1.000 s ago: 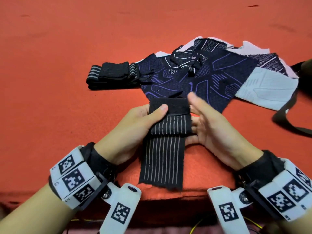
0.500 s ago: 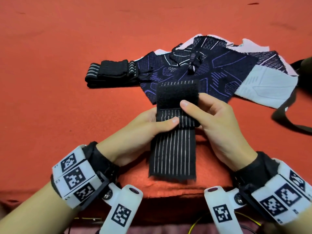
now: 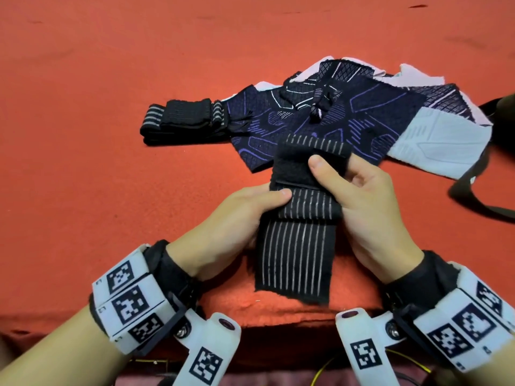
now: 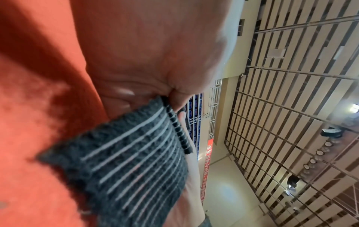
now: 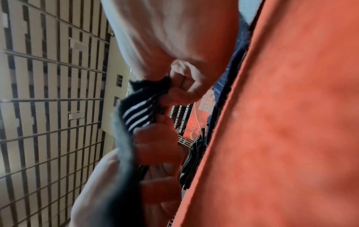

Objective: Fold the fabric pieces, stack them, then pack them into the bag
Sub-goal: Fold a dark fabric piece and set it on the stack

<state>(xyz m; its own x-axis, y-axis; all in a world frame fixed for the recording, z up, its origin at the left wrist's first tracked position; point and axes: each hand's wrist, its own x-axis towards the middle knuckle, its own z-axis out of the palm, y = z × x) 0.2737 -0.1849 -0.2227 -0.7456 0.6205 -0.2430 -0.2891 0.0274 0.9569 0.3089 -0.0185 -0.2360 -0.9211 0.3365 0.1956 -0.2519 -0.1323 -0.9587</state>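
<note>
Both grips (left hand (image 3: 237, 215), right hand (image 3: 362, 196)) around ribbed, striped black strip (image 3: 295, 257)

Striped band's (image 3: 299, 218) top end now folded nearer, under right thumb.

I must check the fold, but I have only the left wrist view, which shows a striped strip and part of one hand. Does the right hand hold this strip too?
Observer: Yes. The right hand pinches the folded-over top of the striped strip, with its thumb on a plain black patch.
Operator: Is any piece already folded?
Observer: One folded black band lies on the red cloth, beyond the strip to the left.
Operator: And unfolded pieces?
Observer: A pile of patterned pieces lies flat behind the strip.
</note>
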